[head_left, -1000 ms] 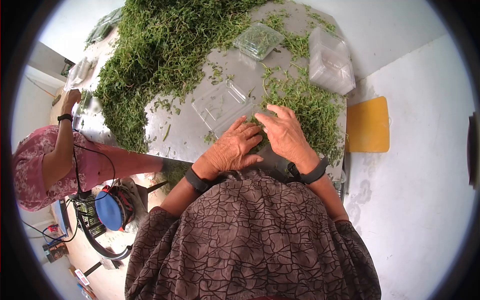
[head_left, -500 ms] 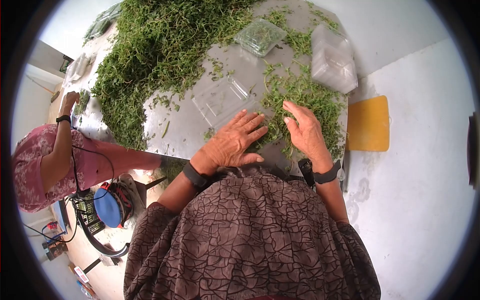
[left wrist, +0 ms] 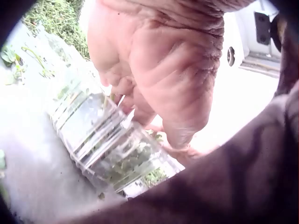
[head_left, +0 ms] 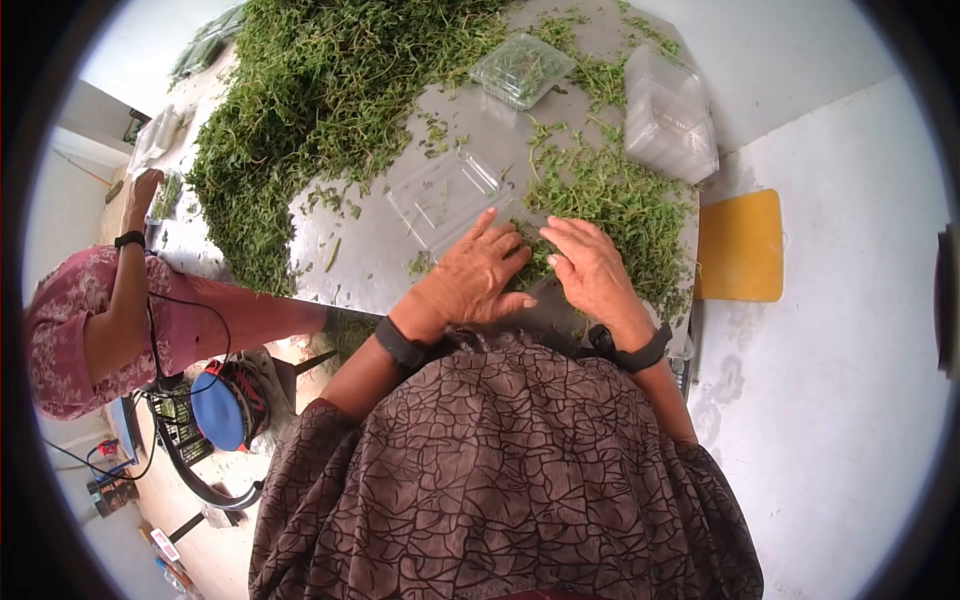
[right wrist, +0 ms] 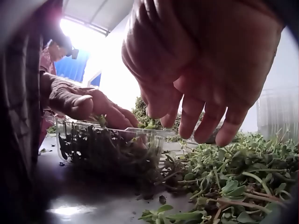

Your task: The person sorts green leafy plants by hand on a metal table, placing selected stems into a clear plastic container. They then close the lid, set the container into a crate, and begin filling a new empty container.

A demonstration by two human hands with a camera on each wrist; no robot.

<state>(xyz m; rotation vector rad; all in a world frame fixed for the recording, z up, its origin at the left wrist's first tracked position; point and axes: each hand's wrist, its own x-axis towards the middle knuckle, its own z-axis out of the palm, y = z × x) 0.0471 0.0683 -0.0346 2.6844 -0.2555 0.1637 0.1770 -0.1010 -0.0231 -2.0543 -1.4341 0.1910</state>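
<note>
In the head view my left hand [head_left: 465, 270] lies over a clear plastic container at the table's near edge, mostly hidden by that hand. Its transparent lid [head_left: 445, 200] spreads flat beyond it. From the right wrist, the container's base [right wrist: 110, 144] shows leafy green stems inside, with the left fingers resting on them at the rim. My right hand [head_left: 595, 275] hovers at the container's right side, fingers extended and pointing down, fingertips close to the rim. Below it lies a loose pile of green sprigs [right wrist: 238, 182]. The left wrist view shows the container's ribbed wall [left wrist: 93, 135] beside the left palm.
A large heap of greens [head_left: 310, 110] covers the table's left and back. Behind stand a closed filled container [head_left: 522, 70] and a stack of clear containers [head_left: 668, 125]. Another person [head_left: 90, 310] works at left. A yellow board [head_left: 740, 245] is by the wall.
My right hand moved right, away from the container over the loose sprigs, then came back left beside it. The left hand stayed over the container, its fingers shifting slightly.
</note>
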